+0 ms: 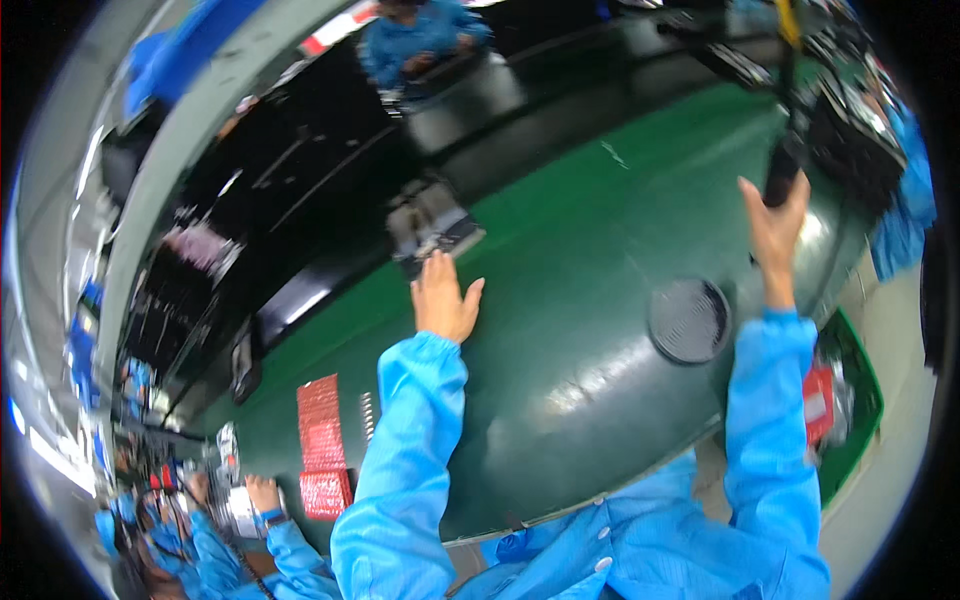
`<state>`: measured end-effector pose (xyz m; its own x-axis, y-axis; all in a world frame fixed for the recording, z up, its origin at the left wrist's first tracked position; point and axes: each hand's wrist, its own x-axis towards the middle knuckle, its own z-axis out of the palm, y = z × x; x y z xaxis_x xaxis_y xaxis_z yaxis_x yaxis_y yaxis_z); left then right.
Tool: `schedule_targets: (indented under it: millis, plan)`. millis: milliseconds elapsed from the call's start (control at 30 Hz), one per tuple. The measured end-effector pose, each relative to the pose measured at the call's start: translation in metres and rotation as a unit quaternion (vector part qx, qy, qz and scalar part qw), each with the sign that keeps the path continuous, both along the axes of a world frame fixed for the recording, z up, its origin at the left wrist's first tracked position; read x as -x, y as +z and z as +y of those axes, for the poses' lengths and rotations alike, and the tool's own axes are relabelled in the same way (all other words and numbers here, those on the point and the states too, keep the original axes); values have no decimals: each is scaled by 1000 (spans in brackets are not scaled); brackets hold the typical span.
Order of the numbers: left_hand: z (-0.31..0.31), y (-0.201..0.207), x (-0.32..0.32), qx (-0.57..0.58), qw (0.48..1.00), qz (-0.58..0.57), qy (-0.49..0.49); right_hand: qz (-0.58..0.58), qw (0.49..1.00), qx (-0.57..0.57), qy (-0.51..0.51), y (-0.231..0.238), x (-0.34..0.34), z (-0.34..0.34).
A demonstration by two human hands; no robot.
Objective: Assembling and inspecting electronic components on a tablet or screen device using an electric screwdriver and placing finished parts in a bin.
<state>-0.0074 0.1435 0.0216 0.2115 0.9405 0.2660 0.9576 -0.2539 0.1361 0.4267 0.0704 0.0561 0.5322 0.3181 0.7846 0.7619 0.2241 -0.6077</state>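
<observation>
My left hand [445,305] reaches over the green-topped bench with fingers stretched out and thumb apart. Its fingertips touch the near edge of a small grey and black block-like fixture [430,222], blurred in the picture. Over at the right, my right hand [778,232] is raised to a black electric screwdriver [784,175] that hangs upright. The fingers appear to be around its lower part, while the thumb sticks out to the left; the hand hides some of the grip. A round black ribbed dish [690,320] lies on the bench between my arms.
Red bubble wrap [320,425] and a small pale strip [367,415] lie left of my left arm. A green bin [858,400] with a red package stands below the right bench edge. Black equipment [850,150] sits at far right. Another person's hand [263,494] works at lower left.
</observation>
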Motion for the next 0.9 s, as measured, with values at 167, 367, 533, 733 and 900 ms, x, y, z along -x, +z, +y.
schedule_targets:
  millis: [167, 367, 533, 733, 900]
  plan:
    - [-74, 9, -73, 46, 992, -32, -116, -17, 998, -58, 8, -2, 5, 41]
    - [-122, 10, -168, 90, 952, -47, -290, 47, 989, -99, 100, -5, 22, 40]
    - [-109, 7, -237, 85, 941, -11, -328, 21, 990, -80, 111, -23, 10, 45]
    - [-99, -6, -242, 53, 916, -135, -375, 16, 993, -56, 103, -18, 9, 40]
    - [-112, -10, -191, 26, 893, -229, -386, 79, 983, -27, 165, -16, 22, 39]
